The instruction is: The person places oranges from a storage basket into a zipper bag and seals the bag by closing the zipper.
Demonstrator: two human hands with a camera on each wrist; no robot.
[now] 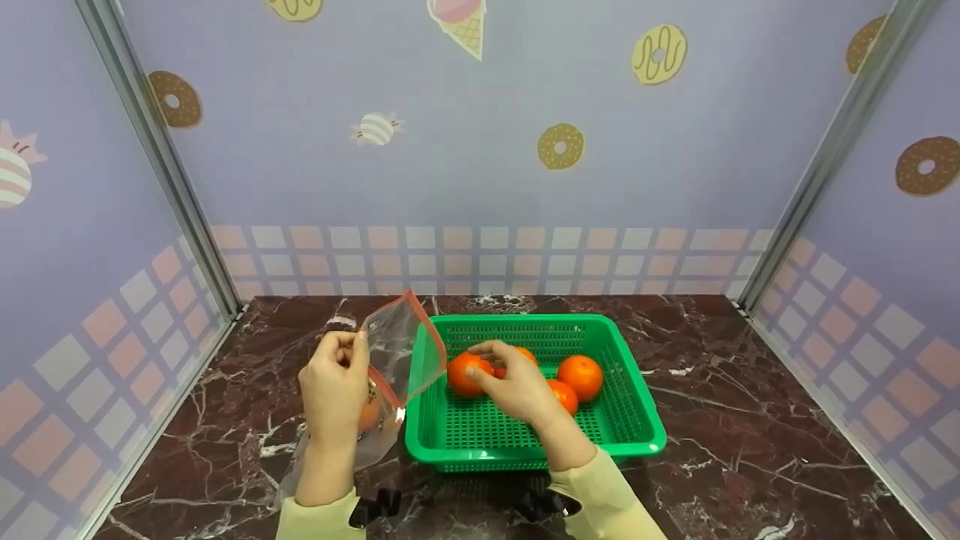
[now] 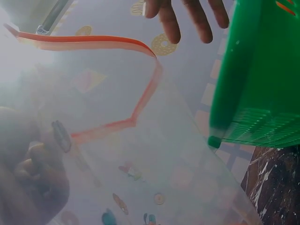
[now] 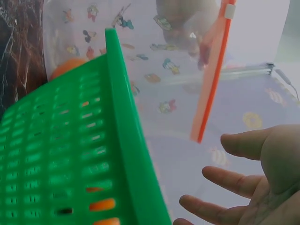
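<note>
My left hand (image 1: 334,386) pinches the rim of a clear zip bag (image 1: 394,349) with a red-orange edge and small printed figures. Its mouth gapes toward the basket. Low inside the bag lies one orange (image 1: 368,414), partly hidden behind the hand. My right hand (image 1: 517,384) hovers over a green plastic basket (image 1: 532,454), fingers spread and holding nothing, as the right wrist view confirms. From the head view it overlaps an orange (image 1: 466,379) on the basket's left side. Other oranges (image 1: 580,377) lie in the basket, some partly covered by the hand.
The basket and bag stand side by side on a dark red marbled tabletop (image 1: 720,435). Patterned panels (image 1: 480,187) close off the back and both sides, with metal posts (image 1: 810,180) at the corners. A white slider (image 3: 229,11) sits on the bag's zip.
</note>
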